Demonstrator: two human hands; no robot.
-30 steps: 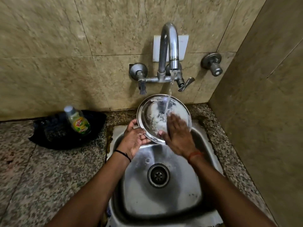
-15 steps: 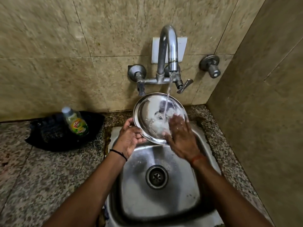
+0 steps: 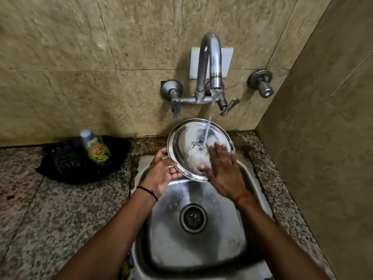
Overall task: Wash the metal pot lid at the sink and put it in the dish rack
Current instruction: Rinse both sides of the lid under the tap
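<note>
The round metal pot lid (image 3: pixel 184 145) is held tilted over the back of the steel sink (image 3: pixel 201 247), its inner face toward me. Water runs from the tap (image 3: pixel 210 63) onto the lid's middle. My left hand (image 3: pixel 161 172) grips the lid's lower left rim. My right hand (image 3: pixel 224 168) lies flat on the lid's wet right half, fingers spread and slightly blurred. No dish rack is in view.
A dish soap bottle (image 3: pixel 96 148) stands in a black tray (image 3: pixel 66 164) on the speckled counter at the left. A second wall valve (image 3: pixel 262 85) sits right of the tap. A tiled side wall closes in on the right. The sink drain (image 3: pixel 193 219) is open.
My right hand has slid up and to the right across the lid's face. The lid has tilted a little, and the left hand has kept its grip on the rim.
</note>
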